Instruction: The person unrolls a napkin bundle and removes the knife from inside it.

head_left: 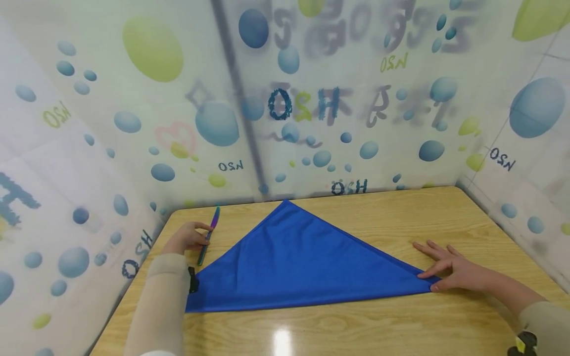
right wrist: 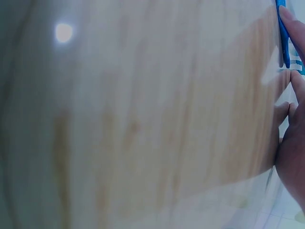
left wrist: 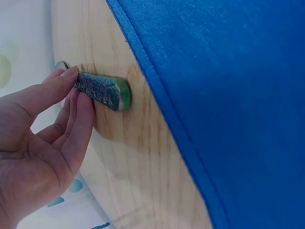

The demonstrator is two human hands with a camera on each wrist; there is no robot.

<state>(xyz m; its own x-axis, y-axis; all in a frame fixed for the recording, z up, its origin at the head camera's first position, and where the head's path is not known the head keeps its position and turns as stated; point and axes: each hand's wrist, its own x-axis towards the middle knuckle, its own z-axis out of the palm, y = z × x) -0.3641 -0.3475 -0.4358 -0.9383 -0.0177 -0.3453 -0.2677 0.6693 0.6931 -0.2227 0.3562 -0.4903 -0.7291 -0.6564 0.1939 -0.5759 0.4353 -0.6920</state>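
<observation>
On the table's left side my left hand point(head_left: 189, 237) pinches an iridescent table knife point(head_left: 215, 217) between thumb and fingers. The left wrist view shows the knife's patterned handle point(left wrist: 102, 89) pointing toward the cloth, with a green end. A blue cloth point(head_left: 294, 257) lies folded into a triangle, its long edge toward me and its point at the back. At its right corner my right hand point(head_left: 465, 272) rests thumb and index fingertip on the fabric, the other fingers spread over the wood. The right wrist view catches only part of this hand point(right wrist: 293, 148) and a blue sliver.
The wooden table point(head_left: 338, 326) has light glare near its front. Behind and beside it stand pale walls point(head_left: 249, 168) printed with blue and green drops and H2O lettering. A black wrist strap piece point(head_left: 193, 280) overlaps the cloth's left corner in the head view.
</observation>
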